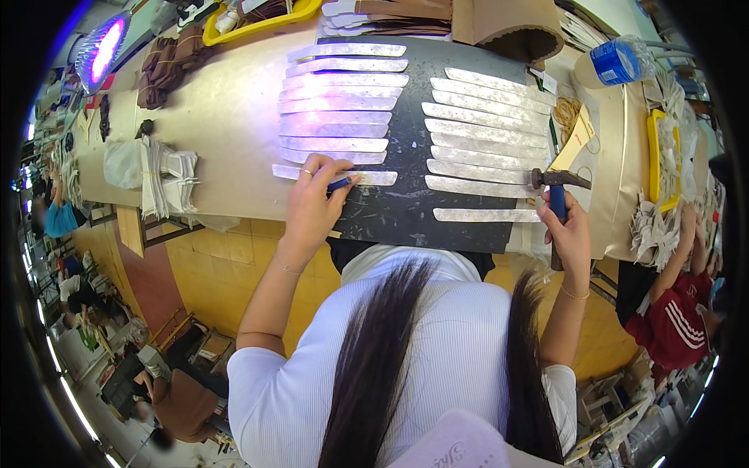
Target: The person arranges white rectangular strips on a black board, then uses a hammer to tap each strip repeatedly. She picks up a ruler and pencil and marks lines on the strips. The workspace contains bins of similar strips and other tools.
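My left hand [314, 199] is closed on a slim blue pen-like tool [339, 185], just over the lowest pale strip [378, 179] of the left column. My right hand [571, 234] grips a hammer [557, 201] by its blue handle, the metal head pointing away from me. Beside that hand lies the nearest strip [480, 214] of the right column. Several long, flat, silvery-white strips [488, 140] are set out in two columns, partly on a black board [412, 148].
Cream paper and rubber bands [568, 113] lie beyond the hammer. A bottle with a blue label [615, 64] stands at the far right. Brown bundles [162, 74], a white bundle [166, 178] and a yellow tray [257, 27] occupy the left and back. A co-worker in red [677, 324] is on the right.
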Available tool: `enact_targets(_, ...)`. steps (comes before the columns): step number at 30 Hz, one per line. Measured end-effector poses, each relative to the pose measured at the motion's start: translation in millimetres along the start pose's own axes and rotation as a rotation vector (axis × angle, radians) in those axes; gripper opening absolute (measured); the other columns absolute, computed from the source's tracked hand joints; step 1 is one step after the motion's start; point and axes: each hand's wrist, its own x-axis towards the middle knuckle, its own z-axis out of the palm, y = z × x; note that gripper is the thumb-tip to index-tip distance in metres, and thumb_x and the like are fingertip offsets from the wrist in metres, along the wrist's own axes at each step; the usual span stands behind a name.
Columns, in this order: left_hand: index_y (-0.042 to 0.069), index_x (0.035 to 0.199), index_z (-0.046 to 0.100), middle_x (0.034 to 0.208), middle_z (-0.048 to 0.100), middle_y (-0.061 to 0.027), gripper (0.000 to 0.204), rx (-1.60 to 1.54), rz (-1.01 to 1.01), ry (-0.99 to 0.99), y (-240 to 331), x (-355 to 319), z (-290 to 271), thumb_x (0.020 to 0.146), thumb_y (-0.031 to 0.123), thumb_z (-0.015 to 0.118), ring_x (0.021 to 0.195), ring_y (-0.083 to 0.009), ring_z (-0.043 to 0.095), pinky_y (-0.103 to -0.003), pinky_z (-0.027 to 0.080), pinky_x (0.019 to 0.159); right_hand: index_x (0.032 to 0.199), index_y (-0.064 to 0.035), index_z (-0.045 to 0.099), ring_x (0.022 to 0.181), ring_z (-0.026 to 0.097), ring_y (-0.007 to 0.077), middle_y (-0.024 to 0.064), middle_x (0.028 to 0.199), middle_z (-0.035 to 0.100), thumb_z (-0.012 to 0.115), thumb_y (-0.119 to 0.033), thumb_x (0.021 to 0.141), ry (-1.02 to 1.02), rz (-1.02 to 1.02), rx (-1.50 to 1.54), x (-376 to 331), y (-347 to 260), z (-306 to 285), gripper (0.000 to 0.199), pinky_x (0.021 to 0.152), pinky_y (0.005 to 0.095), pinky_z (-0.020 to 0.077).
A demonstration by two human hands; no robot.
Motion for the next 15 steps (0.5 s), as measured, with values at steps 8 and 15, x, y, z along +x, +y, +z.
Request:
enact_targets(8,0.007,0.108,0.073,0.094,0.057,-0.0061,0.031,0.122,0.043,-0.051,2.4,9.5,-7.1,0.079,0.016,0.082,0.077,-0.0180,0.060,-0.031,0.049,0.065,0.112,0.0029,0.060,0.057,0.047,0.0029,-0.0001,0.082,0.058,0.072,-0.012,0.091,0.108,-0.014,0.122,-6.7,3.8,13.4,0.028,0.044,0.0192,0.0412)
enact_targets(15,0.010,0.108,0.074,0.090,0.059,-0.0064,0.031,0.141,0.033,-0.060,4.2,13.9,-5.6,0.081,0.023,0.081,0.075,-0.0229,0.063,-0.035,0.051,0.066,0.115,0.0015,0.061,0.074,0.058,0.0055,0.0039,0.097,0.065,0.073,-0.015,0.091,0.157,-0.095,0.034,-8.2,1.9,12.6,0.032,0.047,0.0183,0.0469)
